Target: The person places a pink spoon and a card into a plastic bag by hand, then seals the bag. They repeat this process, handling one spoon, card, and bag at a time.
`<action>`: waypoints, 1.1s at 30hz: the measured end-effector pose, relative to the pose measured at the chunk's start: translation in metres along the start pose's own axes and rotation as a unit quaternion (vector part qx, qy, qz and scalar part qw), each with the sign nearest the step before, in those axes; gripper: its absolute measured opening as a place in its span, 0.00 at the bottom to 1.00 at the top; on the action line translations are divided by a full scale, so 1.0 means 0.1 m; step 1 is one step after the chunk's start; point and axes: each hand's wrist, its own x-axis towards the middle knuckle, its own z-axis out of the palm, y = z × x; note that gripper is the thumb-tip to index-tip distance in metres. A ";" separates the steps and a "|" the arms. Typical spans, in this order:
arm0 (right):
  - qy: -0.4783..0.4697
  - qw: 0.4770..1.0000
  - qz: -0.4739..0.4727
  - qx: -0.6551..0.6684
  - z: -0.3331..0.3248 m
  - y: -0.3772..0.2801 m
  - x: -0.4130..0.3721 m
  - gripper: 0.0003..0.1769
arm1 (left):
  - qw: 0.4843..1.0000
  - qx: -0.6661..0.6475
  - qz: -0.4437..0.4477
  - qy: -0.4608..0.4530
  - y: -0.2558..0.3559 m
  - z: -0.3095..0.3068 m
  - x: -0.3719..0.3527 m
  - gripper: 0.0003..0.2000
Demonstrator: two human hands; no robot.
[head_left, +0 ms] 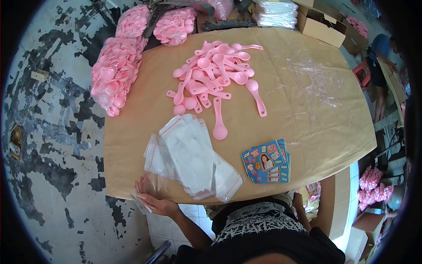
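At the table's front left edge, my left hand (154,203) is closed on a clear plastic bag (141,203). Beside it lies a fanned pile of clear plastic bags (189,154) with white backing. My right arm (300,210) hangs down past the front edge, near an open carton holding colourful packs (313,193); the fingers of that hand are hidden. A stack of blue printed cards (266,163) rests on the table near the front. Farther back is a heap of pink plastic measuring spoons (215,70), with a single pink spoon (218,119) lying in front.
Brown paper covers the table (307,127). Thin clear plastic strips (316,81) lie scattered at right. Bags of pink spoons (116,72) stand along the left back edge. Wrapped white stacks (276,14) and a cardboard box (323,26) sit behind. Another person (380,53) is at far right.
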 end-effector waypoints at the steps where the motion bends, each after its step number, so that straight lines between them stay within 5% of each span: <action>1: 0.005 1.000 0.011 -0.005 0.03 0.02 -0.01 0.08 | 1.000 -0.004 -0.004 -0.006 0.00 0.00 0.00 0.25; 6: -0.055 0.998 0.043 0.005 -0.32 0.01 0.13 0.18 | 0.987 -0.114 -0.109 0.016 0.27 -0.09 0.04 0.26; 7: -0.111 0.980 0.072 0.147 -0.82 -0.25 0.19 0.24 | 0.977 -0.176 -0.121 0.013 0.37 -0.08 0.05 0.24; 8: -0.127 0.972 -0.022 0.199 -1.11 -0.19 0.31 0.17 | 0.963 -0.236 -0.132 0.009 0.48 -0.07 0.04 0.23; 10: -0.131 0.949 0.032 0.286 -2.52 -1.72 0.16 0.11 | 0.936 -0.313 -0.161 -0.027 0.63 -0.10 -0.03 0.21; 12: -0.249 0.923 -0.203 0.212 -3.40 -2.40 0.09 0.08 | 0.911 -0.356 -0.189 -0.091 0.74 -0.10 -0.10 0.19; 14: -0.187 0.872 -0.359 0.277 -3.65 -3.03 0.12 0.05 | 0.848 -0.463 -0.190 -0.174 0.89 0.00 -0.16 0.18; 16: -0.077 0.915 -0.364 0.159 -3.73 -3.52 0.25 0.03 | 0.786 -0.521 -0.221 -0.247 1.08 0.08 -0.24 0.16; 18: 0.006 0.891 -0.454 0.023 -3.63 -3.96 0.57 0.14 | 0.722 -0.555 -0.275 -0.309 1.35 0.21 -0.25 0.15; 23: -0.031 0.818 -0.569 -0.080 -3.29 -4.39 1.23 0.22 | 0.764 -0.475 -0.283 -0.333 1.54 0.41 -0.31 0.12; 26: -0.187 0.877 -0.437 -0.066 -3.32 -4.52 1.38 0.21 | 0.777 -0.488 -0.259 -0.301 1.48 0.49 -0.33 0.10; 29: -0.189 0.896 -0.401 -0.041 -3.38 -4.57 1.48 0.17 | 0.773 -0.500 -0.271 -0.283 1.47 0.53 -0.28 0.09; 33: -0.025 0.819 -0.568 0.078 -3.25 -4.48 1.54 0.10 | 0.748 -0.527 -0.301 -0.270 1.48 0.59 -0.22 0.11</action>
